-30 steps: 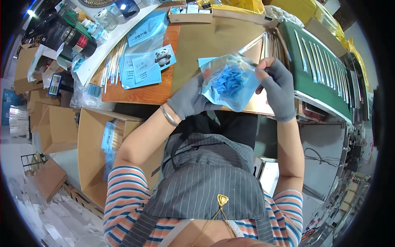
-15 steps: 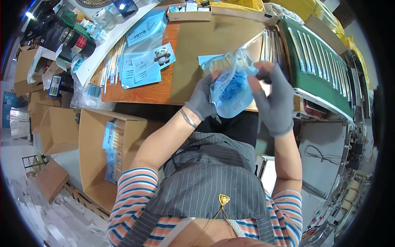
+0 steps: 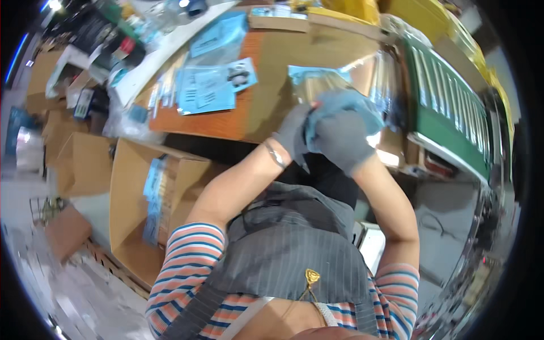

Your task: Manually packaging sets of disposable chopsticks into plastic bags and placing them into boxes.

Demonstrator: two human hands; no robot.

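Over the table's front edge I hold a clear and light-blue plastic bag (image 3: 371, 109) with a bundle of thin pale sticks (image 3: 320, 84) at its far side. My left hand (image 3: 294, 133), in a grey fingerless glove, is closed on the bag's left side. Pressed against the near side of the bag is my right hand (image 3: 343, 139), gloved the same way. It is smeared by motion and its fingers are hidden, so I cannot tell whether they grip. The right hand also covers the bag's crumpled blue middle.
Flat blue packets (image 3: 207, 88) lie on the table at left beside loose wrapped sticks (image 3: 164, 90). More wrapped sticks (image 3: 385, 79) lie at right, next to a green board (image 3: 447, 124) with a row of them. An open carton (image 3: 127, 198) holding packs stands below left.
My right hand has swung left from beside the bag onto its near side, covering the blue part. The bag is now more crumpled, and the whole view has shifted slightly.
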